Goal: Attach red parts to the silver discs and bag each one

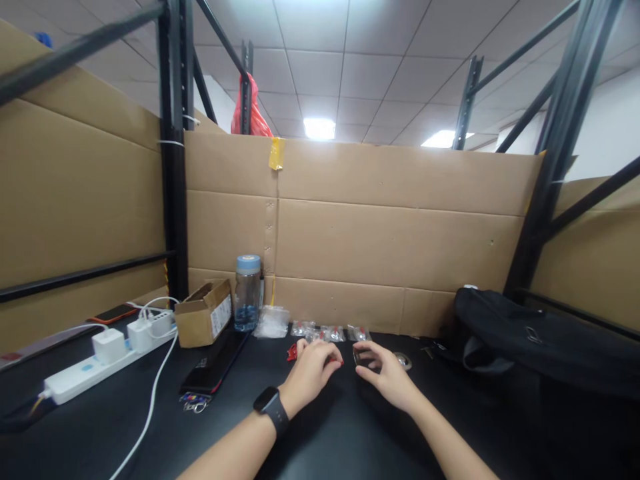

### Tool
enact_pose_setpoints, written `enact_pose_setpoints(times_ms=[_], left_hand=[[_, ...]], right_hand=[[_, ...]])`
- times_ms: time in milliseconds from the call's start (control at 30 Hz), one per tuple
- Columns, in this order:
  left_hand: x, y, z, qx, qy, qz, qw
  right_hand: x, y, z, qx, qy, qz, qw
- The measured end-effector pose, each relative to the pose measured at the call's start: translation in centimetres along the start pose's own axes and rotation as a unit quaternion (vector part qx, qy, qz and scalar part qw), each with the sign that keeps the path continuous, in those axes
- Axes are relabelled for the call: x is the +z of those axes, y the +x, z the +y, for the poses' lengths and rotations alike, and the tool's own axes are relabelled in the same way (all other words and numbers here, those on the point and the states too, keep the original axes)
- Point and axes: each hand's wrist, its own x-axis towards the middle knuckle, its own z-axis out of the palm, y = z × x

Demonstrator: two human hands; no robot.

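Note:
My left hand (314, 368), with a dark watch on its wrist, is closed in a pinch over the black table. A small red piece (342, 363) shows at its fingertips; its kind is too small to tell. My right hand (386, 375) holds a small dark, thin-edged piece (356, 355) between thumb and fingers, a short gap away from the left. Beside the left knuckles lies a red object (292, 352), partly hidden. Behind the right hand is a round, shiny ring-like object (403, 361). Several small clear bags (332, 333) with red and silvery contents lie beyond both hands.
To the left stand a power strip (80, 380) with white chargers, an open cardboard box (200, 320), a blue-lidded bottle (247, 293) and a flat black case (215, 367). A black bag (545, 340) fills the right side. Cardboard panels (380, 240) wall the back.

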Motion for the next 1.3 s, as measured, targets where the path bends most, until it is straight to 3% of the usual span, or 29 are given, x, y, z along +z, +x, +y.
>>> enact_pose_setpoints(times_ms=[167, 400, 667, 1100, 1300], left_hand=[[-0.4, 0.2, 0.7, -0.052, -0.048, 0.029, 0.997], [-0.4, 0.0, 1.8, -0.043, -0.005, 0.068, 0.997], [0.8, -0.3, 1.3, -0.016, 0.029, 0.098, 0.995], [1.0, -0.4, 1.0, -0.004, 0.027, 0.097, 0.995], [0.6, -0.4, 1.5, -0.005, 0.031, 0.104, 0.994]], right_hand=[[0.7, 0.0, -1.1, -0.016, 0.118, 0.013, 0.993], [1.5, -0.3, -2.5, -0.031, 0.201, 0.013, 0.979], [2.1, -0.3, -2.2, -0.003, 0.213, 0.007, 0.977], [3.0, -0.4, -2.3, 0.007, 0.224, 0.013, 0.975], [2.2, -0.4, -2.7, -0.018, 0.114, -0.033, 0.993]])
